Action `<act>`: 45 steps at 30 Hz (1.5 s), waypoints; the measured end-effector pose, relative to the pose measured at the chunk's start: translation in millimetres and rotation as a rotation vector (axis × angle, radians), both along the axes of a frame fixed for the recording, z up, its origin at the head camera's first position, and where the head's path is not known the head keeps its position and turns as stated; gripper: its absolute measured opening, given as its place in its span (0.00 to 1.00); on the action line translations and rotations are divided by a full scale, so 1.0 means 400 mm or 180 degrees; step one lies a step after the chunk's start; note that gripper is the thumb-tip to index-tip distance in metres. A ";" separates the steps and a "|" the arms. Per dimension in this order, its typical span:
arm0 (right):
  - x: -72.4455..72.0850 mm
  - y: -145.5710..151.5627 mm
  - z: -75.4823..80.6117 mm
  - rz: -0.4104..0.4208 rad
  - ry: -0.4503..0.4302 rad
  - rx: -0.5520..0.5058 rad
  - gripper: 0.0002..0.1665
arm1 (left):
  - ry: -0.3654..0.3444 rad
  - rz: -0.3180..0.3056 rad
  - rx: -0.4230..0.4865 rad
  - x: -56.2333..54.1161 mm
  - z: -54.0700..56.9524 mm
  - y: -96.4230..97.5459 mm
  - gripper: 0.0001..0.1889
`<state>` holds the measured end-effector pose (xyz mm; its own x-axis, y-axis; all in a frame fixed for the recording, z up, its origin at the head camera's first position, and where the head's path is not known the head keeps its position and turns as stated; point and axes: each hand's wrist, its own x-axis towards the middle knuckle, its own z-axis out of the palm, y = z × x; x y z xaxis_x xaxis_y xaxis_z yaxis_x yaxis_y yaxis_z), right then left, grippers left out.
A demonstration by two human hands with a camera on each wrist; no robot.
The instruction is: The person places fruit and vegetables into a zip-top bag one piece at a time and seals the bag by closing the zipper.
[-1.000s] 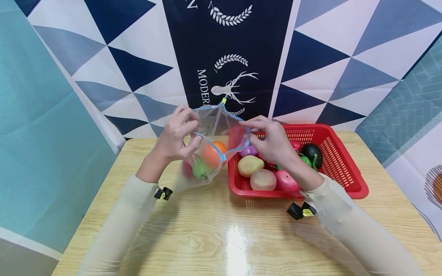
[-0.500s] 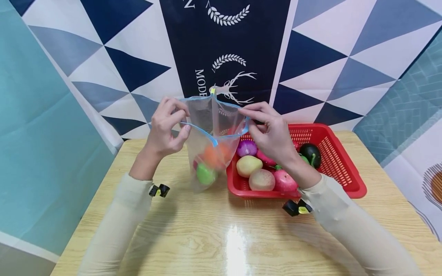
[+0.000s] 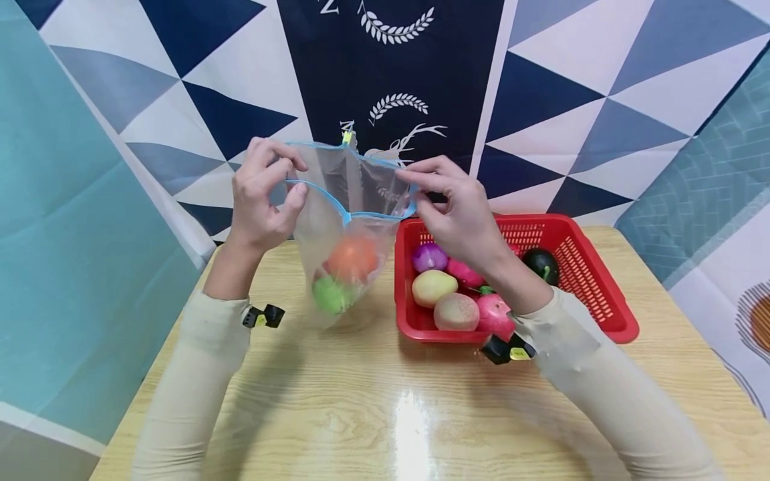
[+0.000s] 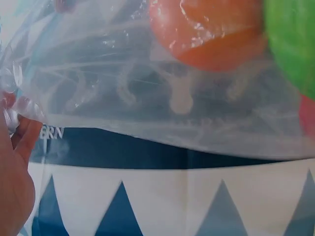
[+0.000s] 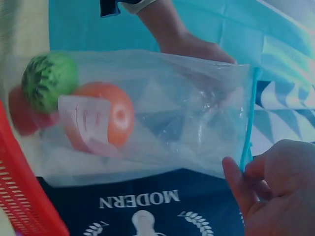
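A clear zip bag (image 3: 313,220) with a blue zip edge and a yellow slider (image 3: 347,137) hangs between both hands, its mouth spread. Thumb and fingers of my left hand (image 3: 265,190) pinch the left side of the rim. The right side of the rim is pinched by my right hand (image 3: 457,207). Low in the bag lie an orange ball-shaped fruit (image 3: 353,259) and a green one (image 3: 333,295), striped like a watermelon in the right wrist view. Beside them a red piece (image 5: 23,113) shows through the plastic. A pale label (image 5: 84,120) overlaps the orange fruit.
Right of the bag, a red plastic basket (image 3: 592,274) stands on the wooden table (image 3: 337,394). It holds a purple onion (image 3: 430,257), a yellow fruit (image 3: 434,290), a beige round one (image 3: 457,312), pink fruit (image 3: 494,314) and a dark eggplant (image 3: 538,264). A patterned cloth (image 3: 415,60) hangs behind.
Both hands have moved up and to the left, carrying the bag with them. The bag now hangs straighter, and the fruit has shifted left with it. The basket stays put.
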<state>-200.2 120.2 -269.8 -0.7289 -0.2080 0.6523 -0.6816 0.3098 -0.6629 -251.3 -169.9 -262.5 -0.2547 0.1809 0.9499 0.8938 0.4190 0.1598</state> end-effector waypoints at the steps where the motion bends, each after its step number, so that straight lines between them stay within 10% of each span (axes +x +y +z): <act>1: -0.003 -0.003 -0.004 0.0014 -0.0041 0.0079 0.25 | -0.0038 0.0010 -0.0024 -0.004 -0.005 -0.006 0.20; 11: -0.018 -0.009 -0.020 0.0013 -0.0825 0.1215 0.30 | -0.0815 -0.0017 -0.0957 -0.014 -0.092 -0.041 0.19; 21: -0.024 -0.016 -0.039 -0.0249 -0.0130 0.0664 0.27 | -0.0339 0.0146 -0.0295 -0.012 -0.084 -0.035 0.18; 45: -0.065 0.150 -0.069 -0.0042 -0.1150 0.1194 0.16 | -0.0354 -0.0073 -0.1050 0.005 -0.189 0.043 0.14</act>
